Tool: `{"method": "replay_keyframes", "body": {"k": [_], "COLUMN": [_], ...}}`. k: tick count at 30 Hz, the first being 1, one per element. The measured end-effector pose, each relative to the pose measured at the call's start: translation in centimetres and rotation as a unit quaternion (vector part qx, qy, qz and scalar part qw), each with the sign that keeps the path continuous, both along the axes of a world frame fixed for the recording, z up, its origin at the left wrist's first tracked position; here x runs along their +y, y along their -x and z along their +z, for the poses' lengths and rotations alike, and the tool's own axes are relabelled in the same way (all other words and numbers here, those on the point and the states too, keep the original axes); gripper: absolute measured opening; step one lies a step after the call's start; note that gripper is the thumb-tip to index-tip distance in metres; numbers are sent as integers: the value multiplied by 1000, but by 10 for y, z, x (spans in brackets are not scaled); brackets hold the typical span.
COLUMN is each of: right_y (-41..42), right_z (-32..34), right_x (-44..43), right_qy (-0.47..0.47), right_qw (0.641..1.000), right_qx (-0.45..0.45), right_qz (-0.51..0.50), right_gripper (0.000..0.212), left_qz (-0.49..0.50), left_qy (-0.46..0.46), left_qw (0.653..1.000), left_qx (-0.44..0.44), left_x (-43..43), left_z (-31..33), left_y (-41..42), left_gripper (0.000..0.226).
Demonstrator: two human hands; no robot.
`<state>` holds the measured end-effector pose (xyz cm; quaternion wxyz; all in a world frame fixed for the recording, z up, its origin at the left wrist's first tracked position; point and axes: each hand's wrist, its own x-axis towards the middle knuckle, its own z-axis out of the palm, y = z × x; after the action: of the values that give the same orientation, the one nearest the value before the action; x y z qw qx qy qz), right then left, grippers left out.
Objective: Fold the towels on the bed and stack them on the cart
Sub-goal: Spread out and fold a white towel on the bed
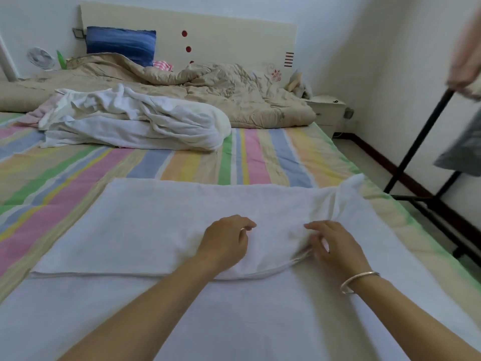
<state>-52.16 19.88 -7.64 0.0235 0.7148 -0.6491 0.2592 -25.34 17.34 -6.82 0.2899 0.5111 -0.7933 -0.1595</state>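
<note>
No legible writing, label, brand or number anywhere in view.
The headboard (234, 40) carries only decoration: red dots (184, 33), a stack of short dark red bars (289, 59) and a flower motif (276, 74) near its right end, none forming letters or digits. A small dark plate (77, 33) on the wall beside the blue pillow (121, 44) is perhaps a switch, too blurred to show any marking.
</note>
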Motion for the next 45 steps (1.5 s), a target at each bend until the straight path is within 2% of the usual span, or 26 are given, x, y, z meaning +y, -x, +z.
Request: {"method": "replay_keyframes", "body": {"k": [1,4,7,10,13,15,17,19,22,24,26,27,29,32,37,40,45], "right_y": [12,53,94,118,130,138,146,154,171,177,178,178,181,181,177,172,177], "right_z": [2,15,24,28,25,20,17,14,13,19,31,36,39,32,26,21,21], "right_x": [-6,-28,-58,-75,-76,-77,-82,-86,-89,-93,-95,-95,-97,-100,-97,-92,-53], "right_qy": [18,67,42,-14,-79,-120,-160,-147,-128,-173,-256,-297,-351,-364,-356,-323,-230], "right_qw": [1000,994,984,976,981,985,978,970,956,908,820,790,770,802,855,859,878], "right_qx": [-12,-53,-107,-157,-137,-109,-126,-192,-248,-362,-492,-515,-510,-454,-367,-386,-404], "right_qz": [-6,-70,-135,-153,-111,-63,-38,-38,-87,-120,-141,-150,-152,-134,-88,-92,-117], "right_gripper": [25,37,41,47,54,66,73,63,41,26,24,31,44,51,28,27,23], "left_qz": [-11,-37,-64,-83,-63,-41,-20,-6,-3,1,-13,-36,-75,-90,-6,70,137], "left_qy": [-10,-19,-14,-6,31,59,94,142,195,253,295,304,315,294,259,237,183], "left_qw": [1000,999,996,995,997,997,994,986,962,941,925,917,896,895,906,914,939], "left_qx": [8,31,54,58,6,-29,-44,-91,-192,-224,-238,-254,-304,-324,-334,-321,-258], "left_x": [-6,-17,-20,-23,-23,-19,-16,-15,-11,-11,-11,-11,-11,-10,3,13,26], "left_z": [1,6,8,5,-4,-10,-14,-18,-21,-25,-31,-33,-35,-33,-26,-21,-12], "left_y": [19,75,122,156,173,182,187,194,210,222,233,236,240,235,227,216,194], "left_gripper": [35,31,27,25,20,28,39,39,29,24,31,40,49,47,26,31,41]}}
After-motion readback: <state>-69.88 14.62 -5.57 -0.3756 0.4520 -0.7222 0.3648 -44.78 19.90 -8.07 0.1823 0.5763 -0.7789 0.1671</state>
